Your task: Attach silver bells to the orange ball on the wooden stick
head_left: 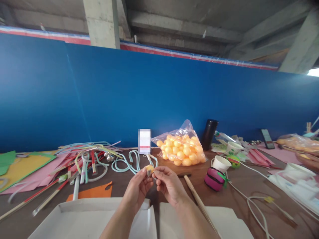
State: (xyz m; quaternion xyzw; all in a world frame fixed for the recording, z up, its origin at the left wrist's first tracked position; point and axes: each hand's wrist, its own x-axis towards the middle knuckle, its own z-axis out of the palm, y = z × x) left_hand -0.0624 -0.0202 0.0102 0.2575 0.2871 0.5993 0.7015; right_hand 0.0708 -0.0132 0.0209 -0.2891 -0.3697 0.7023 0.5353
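Observation:
My left hand is closed, its fingers holding a small orange ball with a silvery piece at its front. Close beside it, my right hand is pinched at the ball's right side; whatever lies between its fingertips is too small to make out. Behind the hands, a clear plastic bag full of orange table tennis balls leans near the blue wall. Pale blue cords lie coiled on the table to the left. Under my forearms are a white open box and a white sheet.
At left lie colored papers, red-banded sticks and shiny metal balls. A wooden stick slants right of my hands. Farther right are a magenta pouch, paper cup, black bottle, white cable and phone.

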